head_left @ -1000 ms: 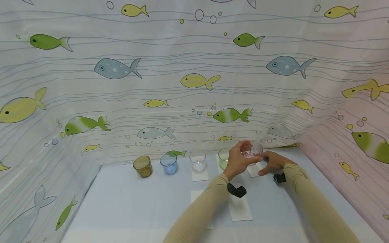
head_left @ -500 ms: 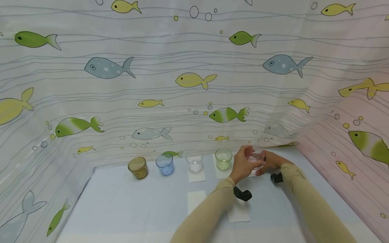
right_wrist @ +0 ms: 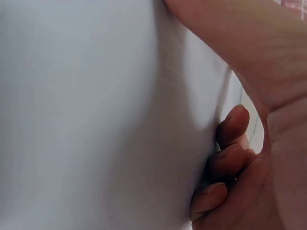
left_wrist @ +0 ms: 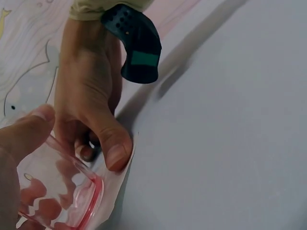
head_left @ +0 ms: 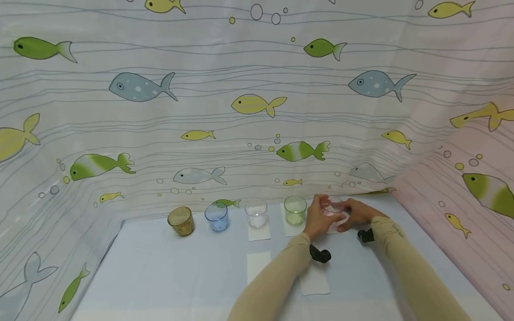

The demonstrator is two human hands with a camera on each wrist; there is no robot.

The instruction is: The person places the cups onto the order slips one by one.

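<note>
Pale bench [head_left: 172, 276]: amber glass [head_left: 180, 221] and blue glass [head_left: 217, 217] set directly on it; white papers [head_left: 259, 263] laid to their right.

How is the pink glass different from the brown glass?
The pink glass is pale, while the brown glass is darker. The left hand holds the pink glass, but no hand touches the brown glass. The pink glass is the rightmost one; the brown glass is the leftmost. Both are round and see-through.

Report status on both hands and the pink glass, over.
Left hand holding pink glass. Right hand alongside, thumb at edge of white sheet. Glass contact with sheet unclear. Green glass close by left hand, over.
</note>
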